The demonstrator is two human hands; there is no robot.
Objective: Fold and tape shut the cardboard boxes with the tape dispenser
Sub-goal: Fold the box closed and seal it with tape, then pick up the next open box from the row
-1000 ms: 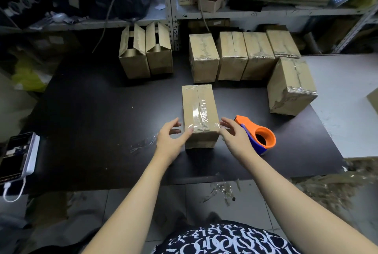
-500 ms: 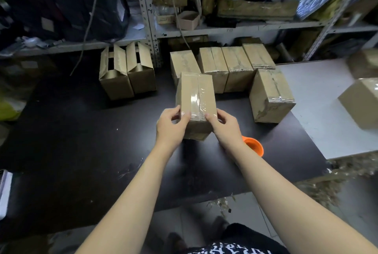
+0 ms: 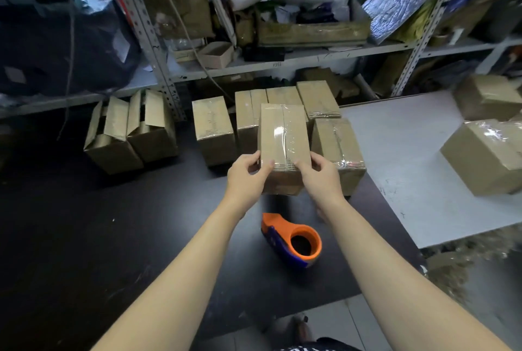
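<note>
Our left hand (image 3: 248, 174) and right hand (image 3: 322, 175) each grip the near end of one taped box (image 3: 284, 136), thumbs on its top face and fingers curled round its sides. It appears lifted just off the black table (image 3: 84, 237).

We judge it light, since fingertips alone carry it. The cardboard is stiff, though the walls would dent under a hard squeeze. The glossy tape along the top seam looks slick, so the bare cardboard edges and corners give the better hold.

At six o'clock from the hands lies the one orange-and-blue tape dispenser (image 3: 293, 240), untouched. Close behind the held box, from ten round to two o'clock, we count five sealed boxes (image 3: 213, 130), some partly hidden. Farther out at nine o'clock stand two open boxes (image 3: 113, 138), flaps up and not yet folded or taped. Between two and three o'clock, on the white table (image 3: 395, 153), sit two further taped cartons (image 3: 485, 153).
</note>
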